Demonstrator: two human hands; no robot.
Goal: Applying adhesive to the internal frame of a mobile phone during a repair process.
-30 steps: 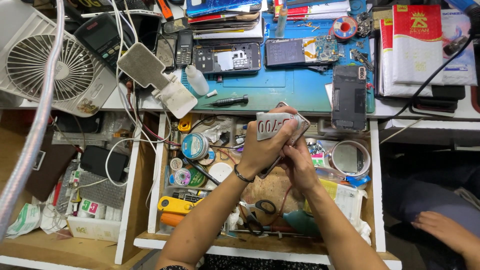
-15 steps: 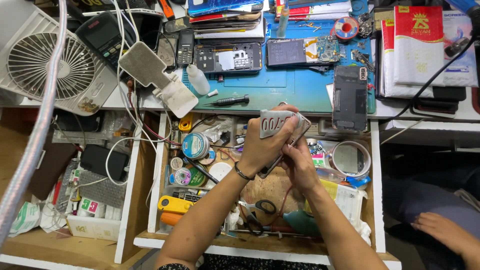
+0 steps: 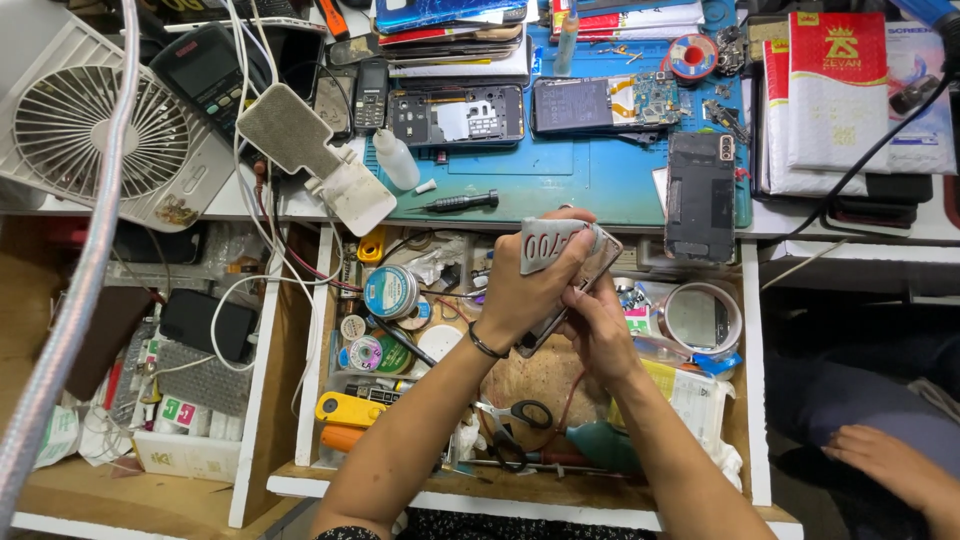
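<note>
My left hand (image 3: 515,300) is raised over the open drawer. It grips a grey squeeze tube (image 3: 545,245) together with a thin phone (image 3: 592,272), which is tilted on edge. The tube lies across the top of the phone under my thumb and fingers. A dark band sits on that wrist. My right hand (image 3: 603,338) is just below and to the right. Its fingers touch the lower edge of the phone, and whether they pinch anything small is hidden.
The wooden drawer (image 3: 750,400) holds solder spools (image 3: 389,291), scissors (image 3: 520,412), a yellow tool (image 3: 350,409) and a round mirror (image 3: 702,318). On the blue mat (image 3: 560,180) lie opened phones, a black screwdriver (image 3: 462,203) and a dark phone (image 3: 700,195). A white fan (image 3: 95,130) stands left. Another person's hand (image 3: 890,465) rests lower right.
Both hands stay over the drawer with the tube and phone; they shift only slightly, the tube tipping a little.
</note>
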